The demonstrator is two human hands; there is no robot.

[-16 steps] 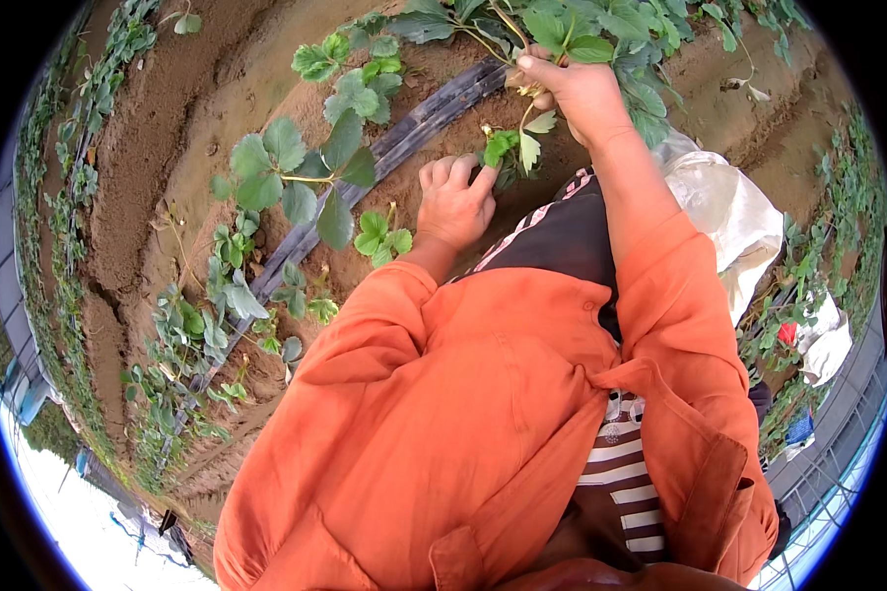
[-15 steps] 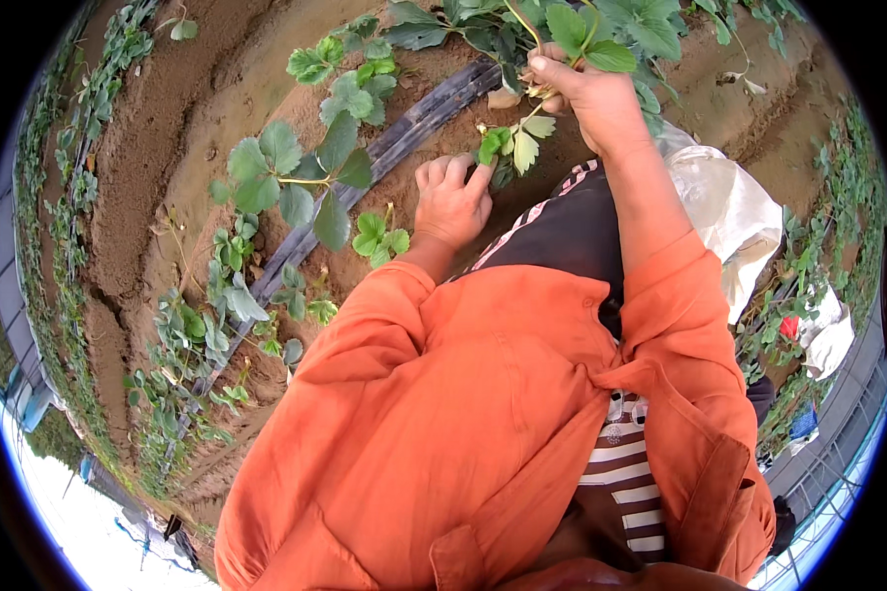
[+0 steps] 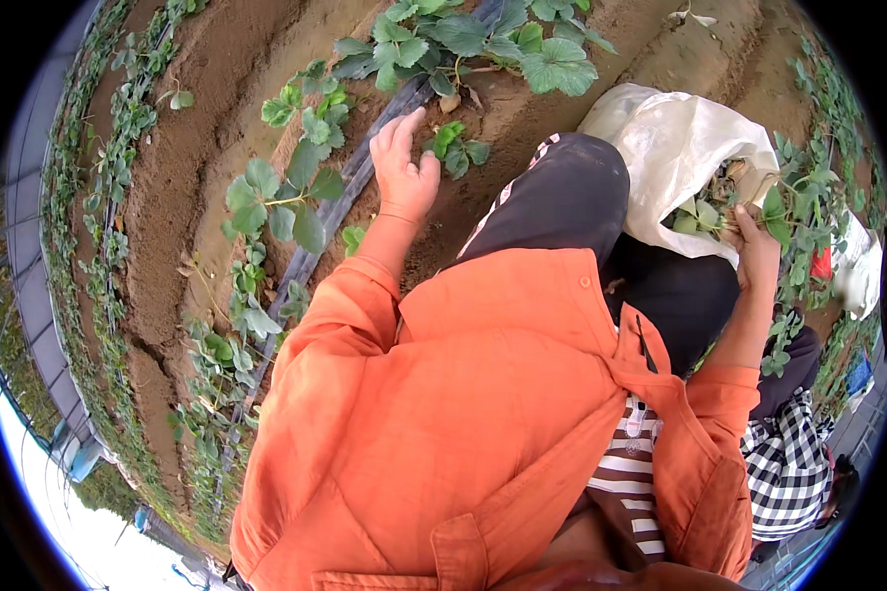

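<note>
My left hand [image 3: 405,169] hovers over the bed with its fingers stretched out, holding nothing. Close by are a small strawberry plant [image 3: 453,148] and a black plastic strip [image 3: 361,167] running along the row. On the right, my right hand [image 3: 756,246] is at the mouth of a white sack [image 3: 650,148], its fingers closed around strawberry leaves and stems. Green and withered leaves [image 3: 702,212] lie inside the opening. The fingertips are partly hidden among the leaves. A larger strawberry plant [image 3: 463,37] grows beyond my left hand.
Another three-leaved plant [image 3: 284,200] stands left of the strip. Bare brown soil [image 3: 168,256] forms ridges and furrows. At the right are a person in a checked garment [image 3: 786,463] and a second white bag [image 3: 859,271]. My dark-trousered knee [image 3: 572,187] lies between my hands.
My right hand has moved from the far plant to the sack at the right, carrying leaves. My left hand has lifted from the small plant, shifted left and opened. The view has turned rightward.
</note>
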